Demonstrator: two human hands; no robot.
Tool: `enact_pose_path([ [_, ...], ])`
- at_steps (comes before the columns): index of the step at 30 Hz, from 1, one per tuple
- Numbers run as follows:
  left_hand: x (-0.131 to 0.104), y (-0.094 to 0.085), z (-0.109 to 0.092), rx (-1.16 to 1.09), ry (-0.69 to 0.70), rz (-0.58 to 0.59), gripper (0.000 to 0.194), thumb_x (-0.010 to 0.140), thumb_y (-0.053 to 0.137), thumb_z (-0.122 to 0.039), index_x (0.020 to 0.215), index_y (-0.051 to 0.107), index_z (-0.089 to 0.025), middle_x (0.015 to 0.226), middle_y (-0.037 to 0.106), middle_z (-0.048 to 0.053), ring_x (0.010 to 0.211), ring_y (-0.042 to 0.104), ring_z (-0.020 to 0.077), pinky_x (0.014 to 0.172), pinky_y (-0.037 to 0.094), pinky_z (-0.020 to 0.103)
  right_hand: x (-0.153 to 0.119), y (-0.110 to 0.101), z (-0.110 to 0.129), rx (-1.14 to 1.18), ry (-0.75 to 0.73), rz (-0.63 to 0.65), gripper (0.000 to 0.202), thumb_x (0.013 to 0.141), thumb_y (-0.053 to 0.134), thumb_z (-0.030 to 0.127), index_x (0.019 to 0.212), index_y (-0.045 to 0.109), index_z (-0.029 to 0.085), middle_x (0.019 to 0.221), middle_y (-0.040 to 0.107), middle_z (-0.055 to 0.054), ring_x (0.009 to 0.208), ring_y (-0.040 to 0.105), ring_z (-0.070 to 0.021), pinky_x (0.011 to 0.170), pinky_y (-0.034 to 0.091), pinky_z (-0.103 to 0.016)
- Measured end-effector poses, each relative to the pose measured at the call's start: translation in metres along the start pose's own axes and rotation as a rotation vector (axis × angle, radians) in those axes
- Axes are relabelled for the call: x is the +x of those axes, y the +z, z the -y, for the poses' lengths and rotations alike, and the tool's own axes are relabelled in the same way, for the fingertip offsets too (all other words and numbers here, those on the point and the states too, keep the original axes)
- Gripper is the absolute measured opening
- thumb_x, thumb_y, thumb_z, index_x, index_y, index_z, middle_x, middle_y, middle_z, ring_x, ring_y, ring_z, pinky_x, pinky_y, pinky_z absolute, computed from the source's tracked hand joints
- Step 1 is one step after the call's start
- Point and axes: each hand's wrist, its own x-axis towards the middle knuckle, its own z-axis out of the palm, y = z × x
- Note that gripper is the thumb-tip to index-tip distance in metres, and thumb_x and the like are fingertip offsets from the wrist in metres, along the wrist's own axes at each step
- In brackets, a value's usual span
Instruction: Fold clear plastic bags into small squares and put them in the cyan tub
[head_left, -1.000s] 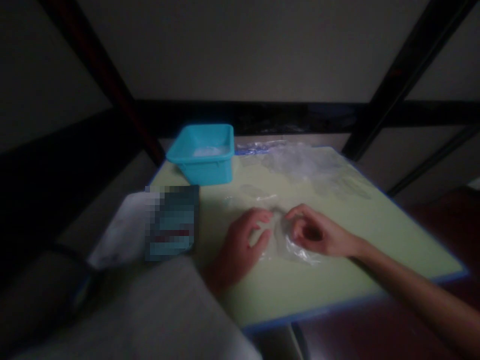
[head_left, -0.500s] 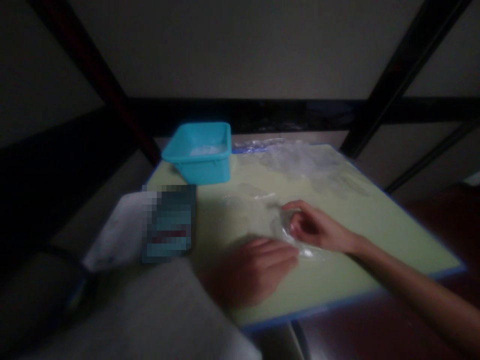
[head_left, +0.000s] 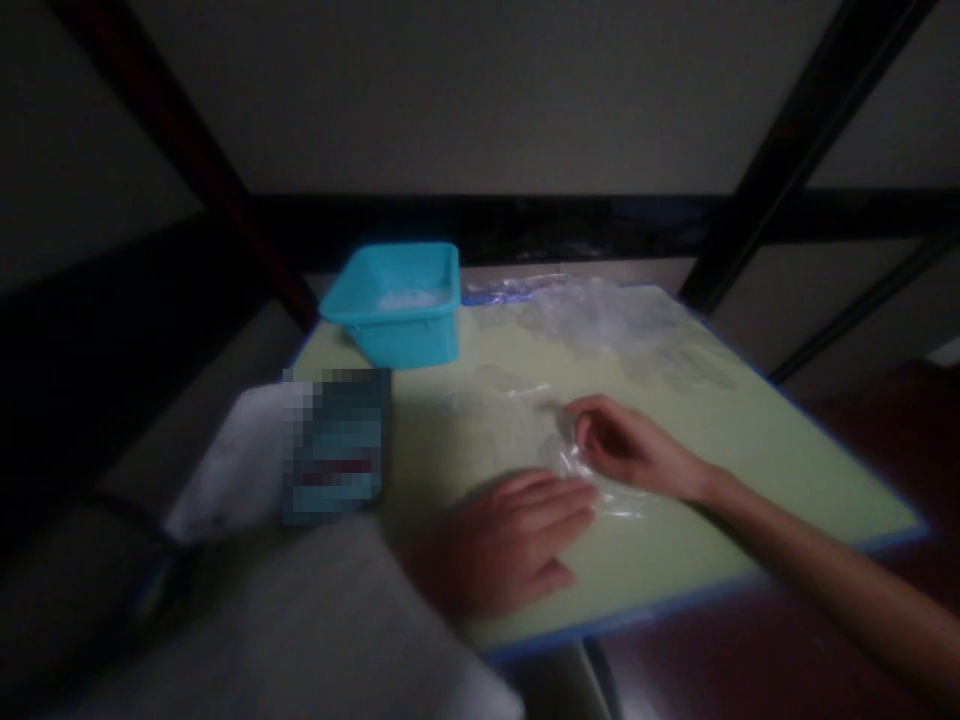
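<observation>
A thin clear plastic bag (head_left: 517,420) lies on the yellow-green tabletop, crumpled and shiny near my hands. My left hand (head_left: 525,540) rests flat across its near side, fingers stretched toward the right and thumb apart. Just beyond those fingertips, my right hand (head_left: 637,450) is curled, with thumb and fingers bent round the bag's right part. The exact grip point is blurred and partly hidden by the fingers.
A turquoise basin (head_left: 416,340) with whitish, see-through material inside stands at the back left. More clear plastic (head_left: 607,315) lies heaped at the back of the table (head_left: 795,490). At the left are a pixelated dark flat item (head_left: 337,450) and a white item (head_left: 240,460).
My left hand's thumb has spread away from its fingers. My right hand has shifted slightly, and the plastic under it lies flatter. The basin and heaped plastic stay put.
</observation>
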Motion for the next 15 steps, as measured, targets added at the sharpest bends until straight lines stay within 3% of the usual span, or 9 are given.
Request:
enact_pose_path([
  [7, -0.002, 0.001, 0.002, 0.010, -0.164, -0.056, 0.044, 0.089, 0.051, -0.034, 0.128, 0.048, -0.014, 0.140, 0.047, 0.011, 0.133, 0.037, 0.0215, 0.113, 0.024, 0.044, 0.002, -0.007, 0.008, 0.080, 0.068, -0.055, 0.015, 0.084, 0.058, 0.020, 0.098, 0.053, 0.016, 0.071, 0.055, 0.002, 0.061, 0.051, -0.0094, 0.055, 0.042, -0.022],
  [12, -0.005, 0.002, 0.007, 0.031, -0.275, -0.024, 0.048, 0.089, 0.052, -0.034, 0.133, 0.043, -0.017, 0.143, 0.042, 0.010, 0.136, 0.033, 0.0222, 0.114, 0.019, 0.047, 0.001, -0.015, 0.013, 0.320, 0.169, 0.147, 0.014, 0.085, 0.061, 0.026, 0.084, 0.054, 0.014, 0.074, 0.065, -0.003, 0.058, 0.059, -0.0086, 0.048, 0.044, -0.019],
  [15, -0.005, 0.002, 0.008, 0.024, -0.291, -0.004, 0.051, 0.089, 0.052, -0.036, 0.135, 0.041, -0.018, 0.145, 0.039, 0.010, 0.138, 0.029, 0.0231, 0.115, 0.015, 0.049, -0.001, -0.015, 0.014, 0.444, 0.216, 0.282, 0.018, 0.084, 0.063, 0.029, 0.086, 0.055, 0.014, 0.080, 0.067, -0.004, 0.064, 0.064, -0.0094, 0.056, 0.050, -0.021],
])
